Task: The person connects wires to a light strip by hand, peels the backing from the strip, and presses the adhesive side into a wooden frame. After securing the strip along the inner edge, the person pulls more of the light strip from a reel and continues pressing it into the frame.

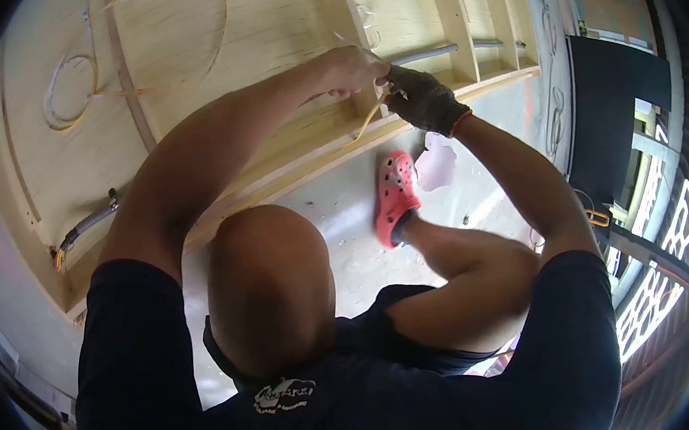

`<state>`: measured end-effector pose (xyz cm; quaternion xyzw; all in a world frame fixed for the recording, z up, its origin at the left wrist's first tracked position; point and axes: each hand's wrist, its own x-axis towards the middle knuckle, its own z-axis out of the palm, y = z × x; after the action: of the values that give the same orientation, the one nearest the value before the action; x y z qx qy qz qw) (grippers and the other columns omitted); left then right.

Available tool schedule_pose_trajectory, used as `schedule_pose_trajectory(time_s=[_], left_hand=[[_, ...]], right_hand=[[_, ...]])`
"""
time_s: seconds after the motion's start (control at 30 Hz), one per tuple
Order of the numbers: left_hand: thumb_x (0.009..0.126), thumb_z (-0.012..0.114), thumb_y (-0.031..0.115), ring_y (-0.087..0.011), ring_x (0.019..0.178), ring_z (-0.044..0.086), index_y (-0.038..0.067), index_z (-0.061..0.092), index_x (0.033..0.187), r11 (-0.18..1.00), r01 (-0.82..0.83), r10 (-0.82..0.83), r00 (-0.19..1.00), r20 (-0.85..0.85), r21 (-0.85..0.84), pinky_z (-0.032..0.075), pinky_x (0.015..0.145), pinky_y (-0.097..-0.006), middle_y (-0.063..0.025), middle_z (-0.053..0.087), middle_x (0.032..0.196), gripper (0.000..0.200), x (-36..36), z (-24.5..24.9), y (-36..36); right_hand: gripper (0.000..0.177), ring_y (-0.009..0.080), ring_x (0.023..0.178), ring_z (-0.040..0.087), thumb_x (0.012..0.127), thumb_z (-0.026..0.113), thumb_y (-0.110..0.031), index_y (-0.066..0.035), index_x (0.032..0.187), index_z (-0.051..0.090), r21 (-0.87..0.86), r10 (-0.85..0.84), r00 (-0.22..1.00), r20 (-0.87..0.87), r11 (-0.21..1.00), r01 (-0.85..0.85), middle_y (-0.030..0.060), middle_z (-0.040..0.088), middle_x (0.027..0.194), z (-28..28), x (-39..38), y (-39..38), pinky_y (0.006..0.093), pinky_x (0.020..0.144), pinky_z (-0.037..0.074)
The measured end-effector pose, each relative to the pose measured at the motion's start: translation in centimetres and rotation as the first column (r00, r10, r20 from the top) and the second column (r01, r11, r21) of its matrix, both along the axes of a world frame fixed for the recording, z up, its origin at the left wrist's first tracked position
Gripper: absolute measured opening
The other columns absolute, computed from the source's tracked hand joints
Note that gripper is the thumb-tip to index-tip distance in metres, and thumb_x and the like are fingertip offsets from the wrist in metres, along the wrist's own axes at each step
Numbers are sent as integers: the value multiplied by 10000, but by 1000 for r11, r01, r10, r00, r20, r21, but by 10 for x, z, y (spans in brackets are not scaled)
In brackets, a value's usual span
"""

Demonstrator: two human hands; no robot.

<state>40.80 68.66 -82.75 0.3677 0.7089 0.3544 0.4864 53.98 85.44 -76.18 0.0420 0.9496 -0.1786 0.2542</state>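
My bare left hand [355,72] is closed at the edge of the wooden frame, its fingertips meeting my right hand. What it grips is hidden. My right hand [425,101], in a dark work glove with an orange cuff, is closed, with a yellow cable [368,119] at its fingertips. From there the cable runs down to the frame's near rail. Just beyond my hands, a grey conduit [426,54] passes through the frame's dividers.
The wooden frame [284,156] has a plywood back. A coil of yellow cable [90,103] lies on its left part, and a grey conduit with coloured wires [85,225] sits at the lower left. My foot in a red clog [395,195] rests on the concrete floor [320,213].
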Motion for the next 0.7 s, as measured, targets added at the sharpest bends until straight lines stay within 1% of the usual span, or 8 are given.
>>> schedule_pose_trajectory(time_s=[0.07, 0.2, 0.3, 0.4, 0.5, 0.53, 0.63, 0.7], left_hand=[[954, 530, 565, -183, 590, 542, 44, 633, 853, 984, -149, 177, 779, 602, -96, 468, 553, -362, -64, 560, 618, 541, -6, -2, 8], [984, 496, 571, -150, 638, 568, 75, 622, 972, 909, -332, 414, 661, 626, -252, 470, 564, -314, -52, 604, 775, 512, -20, 7, 24], [983, 516, 549, -145, 683, 545, 71, 637, 1010, 905, -334, 426, 740, 520, -264, 473, 596, -325, -33, 579, 832, 493, -29, 22, 43], [973, 566, 508, -141, 724, 505, 84, 656, 1024, 901, -281, 354, 917, 186, -331, 471, 651, -324, -4, 546, 873, 436, -41, 55, 59], [948, 626, 448, -140, 732, 467, 94, 669, 1001, 912, -367, 408, 857, 314, -184, 462, 693, -308, 13, 517, 859, 360, -61, 66, 69], [859, 696, 262, -148, 644, 514, 82, 704, 914, 821, -525, 571, 741, 355, -223, 455, 657, -344, 2, 567, 819, 188, -67, 71, 77], [919, 676, 371, -126, 723, 516, 106, 660, 950, 859, -507, 497, 794, 350, -70, 463, 741, -300, 26, 521, 765, 267, -74, 108, 87], [926, 670, 341, -131, 730, 568, 89, 647, 946, 856, -511, 510, 803, 308, -84, 487, 765, -321, 18, 557, 732, 254, -89, 121, 101]], right_hand=[[406, 369, 980, 663, 846, 696, -167, -80, 1229, 592, -52, 180, 952, -247, 979, -199, 169, 683, 1043, -5, -9, -2, 445, 836, 539], [345, 371, 981, 649, 804, 651, -88, -99, 1143, 588, -92, 293, 902, -317, 937, -337, 144, 673, 1013, 5, -17, -7, 467, 821, 534], [308, 352, 945, 661, 826, 645, -84, -101, 1129, 588, -242, 192, 873, -448, 914, -325, 126, 679, 988, -5, -6, 4, 447, 802, 541], [368, 295, 884, 685, 858, 621, -54, -94, 1214, 536, -494, -54, 959, -279, 864, -95, 94, 673, 914, -3, 8, 26, 401, 769, 547], [515, 258, 836, 683, 841, 601, -19, -87, 1328, 449, -623, -121, 983, -139, 783, 8, 70, 663, 883, -13, 6, 65, 375, 756, 545], [576, 266, 829, 679, 822, 612, -28, -88, 1365, 429, -582, -102, 970, -220, 812, -47, 75, 661, 891, -27, 5, 80, 377, 760, 546], [796, 326, 979, 640, 757, 704, -122, -104, 1472, 354, -539, -48, 968, -247, 837, -96, 145, 638, 1059, -36, -25, 96, 427, 886, 520], [889, 376, 1176, 541, 731, 773, -241, -115, 1500, 345, -273, 175, 713, -679, 842, -466, 211, 559, 1260, -58, -35, 95, 473, 1022, 440]])
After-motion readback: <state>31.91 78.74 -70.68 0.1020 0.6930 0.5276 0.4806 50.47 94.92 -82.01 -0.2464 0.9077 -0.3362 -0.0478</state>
